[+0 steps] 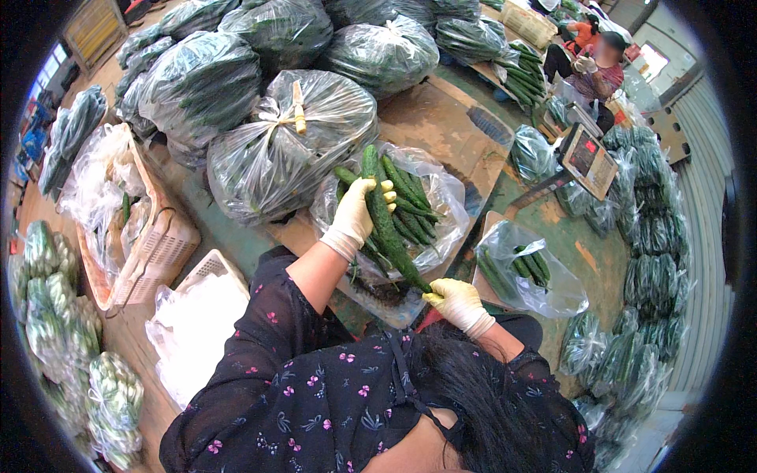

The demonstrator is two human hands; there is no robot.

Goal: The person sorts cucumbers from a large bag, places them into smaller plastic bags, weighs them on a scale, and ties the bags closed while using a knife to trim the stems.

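I hold a long, dark green cucumber (pixel 388 236) slantwise in front of me. My left hand (pixel 352 214), in a pale yellow glove, is closed around its upper part. At its lower tip the gloved fingers of my right hand (pixel 457 303) are closed on the end. Beneath it, more cucumbers (pixel 408 197) lie in an open clear plastic bag (pixel 451 206). To the right of that, a smaller clear bag (pixel 561 298) with several cucumbers in it rests on a flat platform.
Large tied bags (pixel 296 150) of cucumbers are heaped ahead. A scale display (pixel 587 162) stands at the right, near rows of bagged cucumbers (pixel 654 268). At left are a plastic crate (pixel 162 252) and a white-lined basket (pixel 201 323). Another person (pixel 603 79) sits far right.
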